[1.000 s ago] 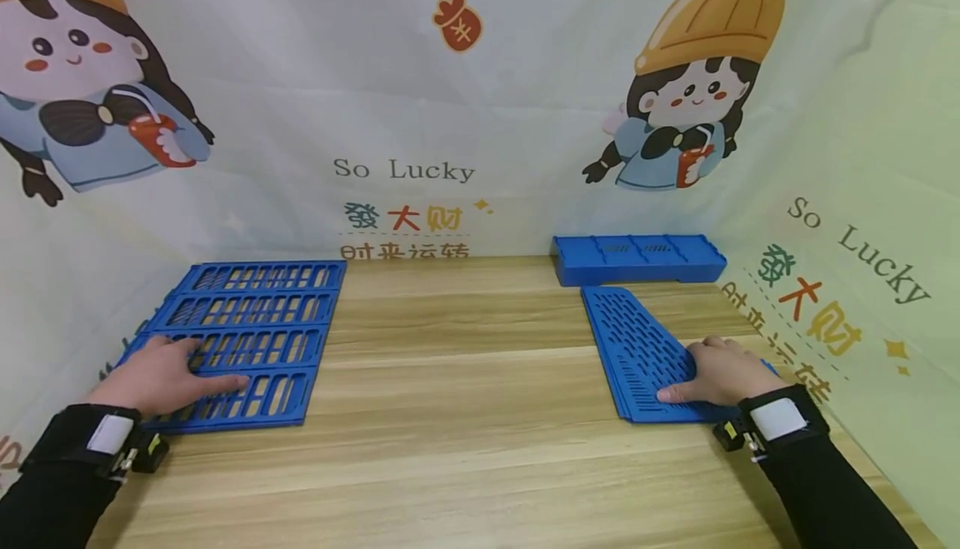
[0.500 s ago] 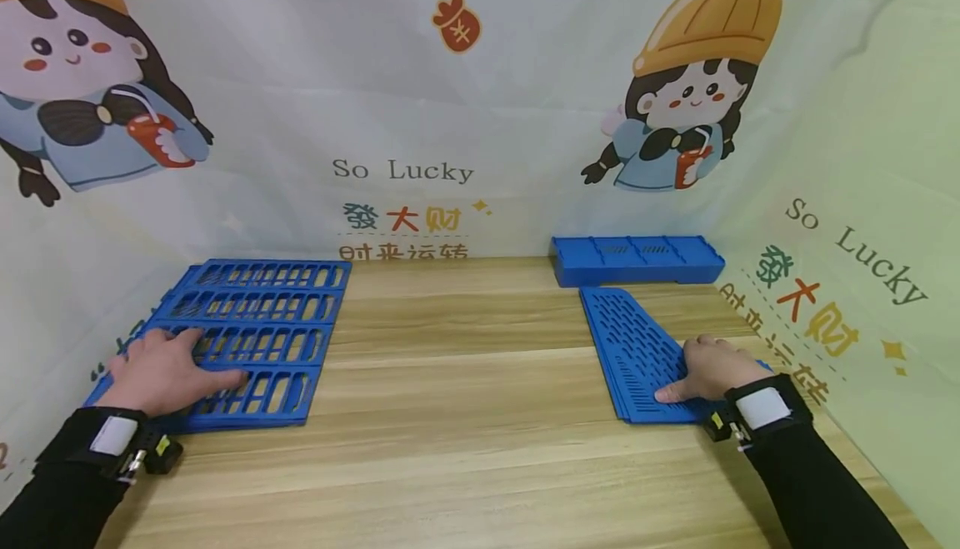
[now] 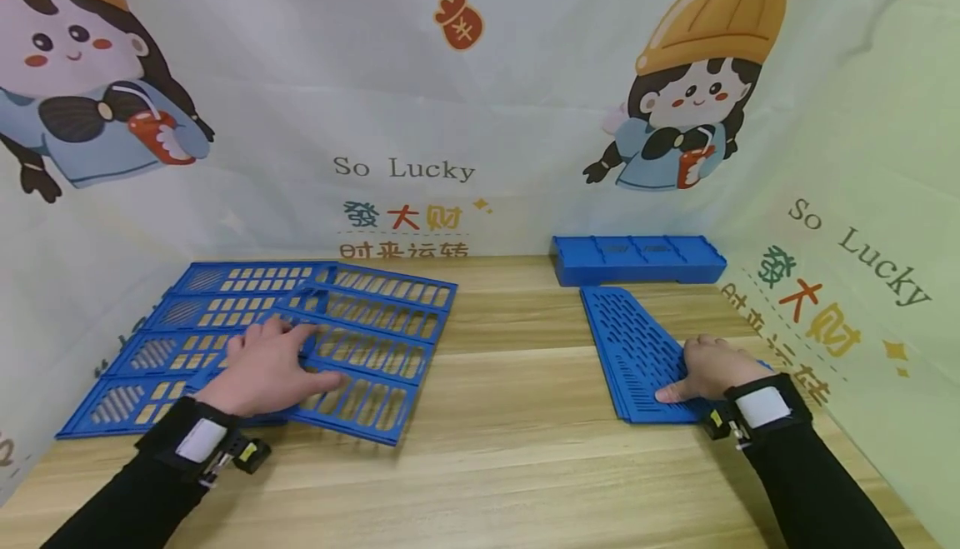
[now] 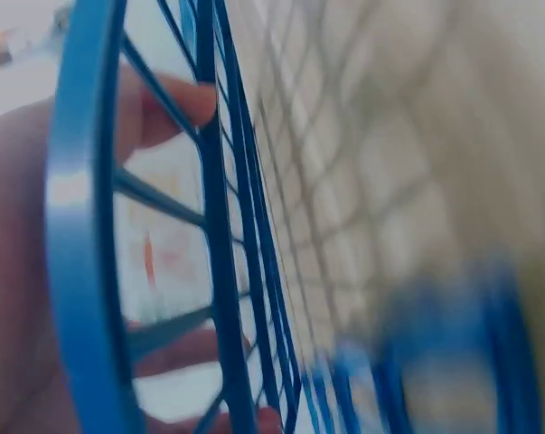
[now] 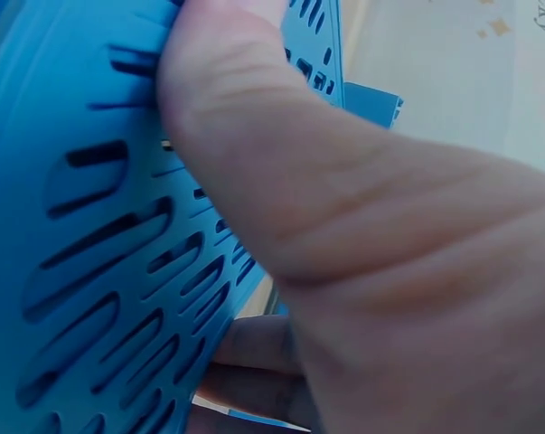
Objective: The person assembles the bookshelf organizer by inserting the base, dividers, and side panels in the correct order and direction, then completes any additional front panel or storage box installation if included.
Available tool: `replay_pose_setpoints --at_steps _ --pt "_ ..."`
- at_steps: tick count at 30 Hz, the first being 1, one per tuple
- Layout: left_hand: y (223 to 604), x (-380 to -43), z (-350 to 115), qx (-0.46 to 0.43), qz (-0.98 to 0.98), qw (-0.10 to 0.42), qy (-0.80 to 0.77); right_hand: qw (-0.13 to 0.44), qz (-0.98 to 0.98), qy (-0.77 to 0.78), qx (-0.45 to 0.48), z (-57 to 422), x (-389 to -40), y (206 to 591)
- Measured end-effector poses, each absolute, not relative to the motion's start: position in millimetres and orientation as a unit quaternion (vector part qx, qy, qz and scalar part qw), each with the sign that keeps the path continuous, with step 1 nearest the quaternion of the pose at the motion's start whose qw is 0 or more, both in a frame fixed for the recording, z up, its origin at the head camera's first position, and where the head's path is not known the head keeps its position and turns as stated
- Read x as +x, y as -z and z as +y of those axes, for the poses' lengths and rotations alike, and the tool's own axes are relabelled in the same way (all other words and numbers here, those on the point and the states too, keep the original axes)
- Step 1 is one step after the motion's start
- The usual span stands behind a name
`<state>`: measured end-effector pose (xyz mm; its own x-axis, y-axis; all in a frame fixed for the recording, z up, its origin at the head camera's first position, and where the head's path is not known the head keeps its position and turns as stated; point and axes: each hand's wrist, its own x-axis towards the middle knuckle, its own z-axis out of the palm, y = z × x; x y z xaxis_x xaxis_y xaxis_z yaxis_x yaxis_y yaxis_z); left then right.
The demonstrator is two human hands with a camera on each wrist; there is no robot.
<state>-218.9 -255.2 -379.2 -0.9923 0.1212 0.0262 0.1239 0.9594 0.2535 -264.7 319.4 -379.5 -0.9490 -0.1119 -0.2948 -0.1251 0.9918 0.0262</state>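
Observation:
My left hand [image 3: 266, 370] holds a blue slatted panel [image 3: 367, 331], which sits tilted a little above the table. In the left wrist view, fingertips [image 4: 195, 104] show through the slots of that panel. Under its left part lies another blue grid panel [image 3: 168, 331], flat on the table; whether more lie beneath it, I cannot tell. My right hand [image 3: 716, 370] grips the slanted edge of a small stack of blue perforated panels [image 3: 637, 357] with one sloping side. Its thumb [image 5: 245, 117] lies on the top face, while the other fingers go round the edge.
A long blue ribbed piece [image 3: 641, 264] stands at the back right, against the printed cloth [image 3: 517, 116] that forms the back and side walls. Wooden tabletop [image 3: 495, 416] lies between the two groups of panels.
My left hand has drawn the upper slatted panel rightward and turned it, uncovering the grid panel below. My right hand and its stack have barely moved.

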Motion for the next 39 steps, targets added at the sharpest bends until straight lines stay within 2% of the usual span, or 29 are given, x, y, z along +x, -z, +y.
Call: replay_pose_setpoints --at_steps 6,10,12,17,24,31,35,39 --pt "379 -211 -187 -0.110 -0.982 -0.040 0.145 0.153 0.987 -0.010 -0.049 322 -264 379" --pt "384 -210 -169 -0.165 -0.967 -0.070 0.183 0.155 0.987 0.007 -0.044 321 -265 380" --pt "386 -214 -170 -0.195 -0.956 -0.068 0.210 0.151 0.988 0.012 -0.042 321 -266 379" --pt "391 -231 -190 -0.245 -0.945 -0.025 0.214 0.137 0.990 0.022 -0.031 324 -271 374" --pt "401 -236 -202 -0.235 -0.950 -0.077 0.190 0.103 0.994 0.029 -0.033 331 -270 371" --pt "402 -223 -190 -0.225 -0.956 -0.080 0.172 0.076 0.995 0.059 -0.040 338 -261 372" --pt "402 -217 -185 -0.220 -0.960 -0.078 0.154 0.089 0.985 0.139 -0.051 342 -259 364" --pt "407 -213 -187 -0.215 -0.960 -0.077 0.165 0.120 0.966 0.203 -0.110 342 -257 346"
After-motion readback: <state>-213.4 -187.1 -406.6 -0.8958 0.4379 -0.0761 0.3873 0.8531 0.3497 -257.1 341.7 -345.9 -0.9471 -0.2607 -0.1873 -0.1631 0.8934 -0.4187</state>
